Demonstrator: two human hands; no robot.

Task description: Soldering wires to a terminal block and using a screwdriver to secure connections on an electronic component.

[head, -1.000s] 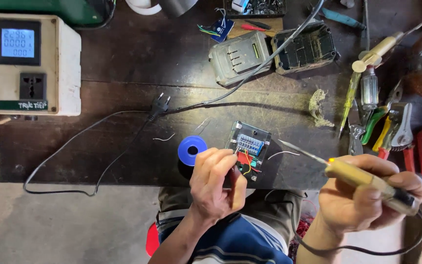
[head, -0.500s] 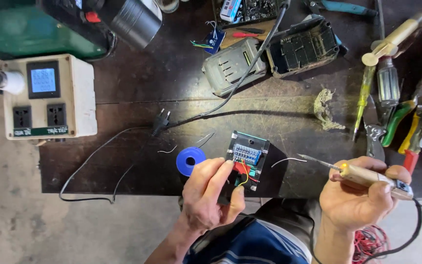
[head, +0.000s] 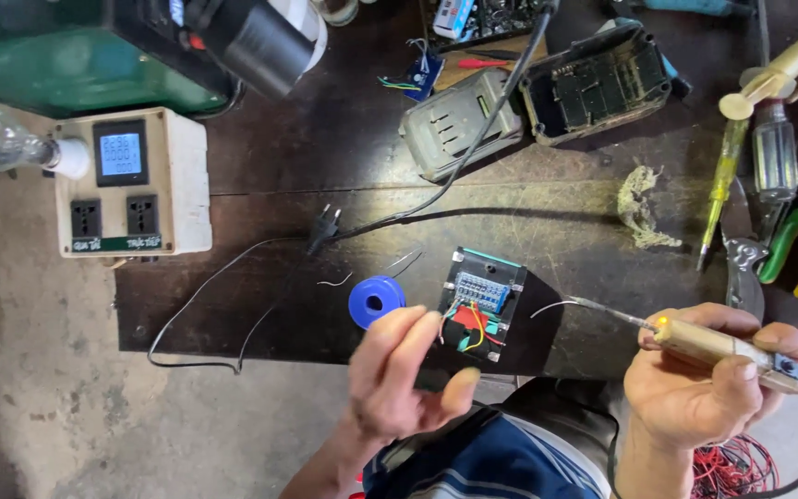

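Left hand: left hand at 6 o'clock of the bench, fingers closed on the near edge of the circuit module, steadying it.
Right hand: right hand at 4 o'clock, wrapped tight round the wooden handle of the soldering iron; its tip points toward 9 o'clock and stops just beside the module, apart from it.
Circuit module: one black block at bench centre, with a blue terminal strip and red, yellow and green leads.
Change: compared with a second ago the view has drifted and the bench sits higher in frame; module, grip and iron hold nearly the same pose, so the work looks paused at aiming, the tip not yet on a joint.
Solder spool: one blue spool touching the left fingers, at 9 o'clock of the module.
Socket box: one cream box at 10 o'clock, with two outlets and one lit meter.
Battery casings: two open shells at 12 o'clock.
Plug: one loose black plug on its cable.
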